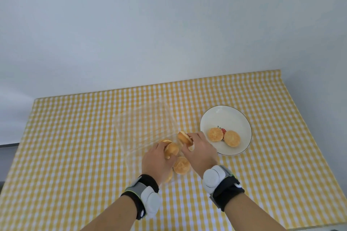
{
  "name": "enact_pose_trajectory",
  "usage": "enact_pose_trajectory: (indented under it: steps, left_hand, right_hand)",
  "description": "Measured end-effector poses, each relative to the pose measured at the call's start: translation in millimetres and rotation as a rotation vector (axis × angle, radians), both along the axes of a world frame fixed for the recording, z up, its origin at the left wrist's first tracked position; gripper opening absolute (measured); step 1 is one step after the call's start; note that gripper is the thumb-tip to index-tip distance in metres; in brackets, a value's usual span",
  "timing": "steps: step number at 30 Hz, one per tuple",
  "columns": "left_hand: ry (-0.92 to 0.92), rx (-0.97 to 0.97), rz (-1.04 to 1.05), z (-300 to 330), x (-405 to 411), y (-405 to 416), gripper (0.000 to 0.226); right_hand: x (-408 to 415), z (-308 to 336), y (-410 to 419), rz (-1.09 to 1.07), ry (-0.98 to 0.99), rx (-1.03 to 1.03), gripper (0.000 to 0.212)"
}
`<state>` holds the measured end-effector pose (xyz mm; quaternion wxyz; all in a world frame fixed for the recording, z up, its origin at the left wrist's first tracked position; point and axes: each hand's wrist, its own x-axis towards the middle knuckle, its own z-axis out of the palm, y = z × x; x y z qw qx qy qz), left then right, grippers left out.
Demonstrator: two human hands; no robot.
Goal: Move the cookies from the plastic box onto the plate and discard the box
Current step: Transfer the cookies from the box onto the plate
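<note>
Both wrists are strapped with black bands carrying white sensor pods, above the near edge of the checked tablecloth (75, 137).

One sandwich cookie (171, 149) is gripped in the closed left hand (157, 161), and another cookie (185, 138) is pinched on edge by the right hand (199, 151). A third cookie (181, 165) is seen lying in the open clear plastic box (146, 129) near the table's middle. Two cookies (216, 134) are laid on the white plate (234, 116) toward the right edge.

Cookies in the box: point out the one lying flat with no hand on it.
The cookie nearest the person, between the two wrists. It lies flat and untouched; the left hand and right hand each hold one.
</note>
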<state>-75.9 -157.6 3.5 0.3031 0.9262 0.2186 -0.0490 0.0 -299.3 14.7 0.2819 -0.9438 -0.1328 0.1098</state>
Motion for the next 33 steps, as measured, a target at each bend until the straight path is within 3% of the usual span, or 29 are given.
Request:
enact_pose_trajectory:
  steps: [9,16,22,27,33]
  left_hand:
    - [-0.149,0.084,-0.208,13.7,85.2,-44.9,0.034]
    - [-0.080,0.161,-0.397,-0.8,156.0,-92.6,0.038]
    - [-0.014,0.163,-0.375,-24.9,175.2,-112.1,0.029]
    - [-0.008,0.012,-0.328,-27.1,168.0,-119.1,0.029]
    - [-0.047,0.025,-0.263,-18.3,131.4,-104.4,0.044]
  right_hand:
    - [66.8,3.8,-90.0,-0.231,-0.027,-0.046,0.031]
    - [111.7,-19.2,-139.2,-0.244,-0.046,-0.111,0.034]
    - [121.3,-36.1,-142.5,-0.144,-0.025,-0.159,0.031]
    - [109.3,-42.9,-150.5,-0.019,-0.016,-0.099,0.035]
    - [83.6,-30.5,-137.5,-0.093,-0.054,0.009,0.038]
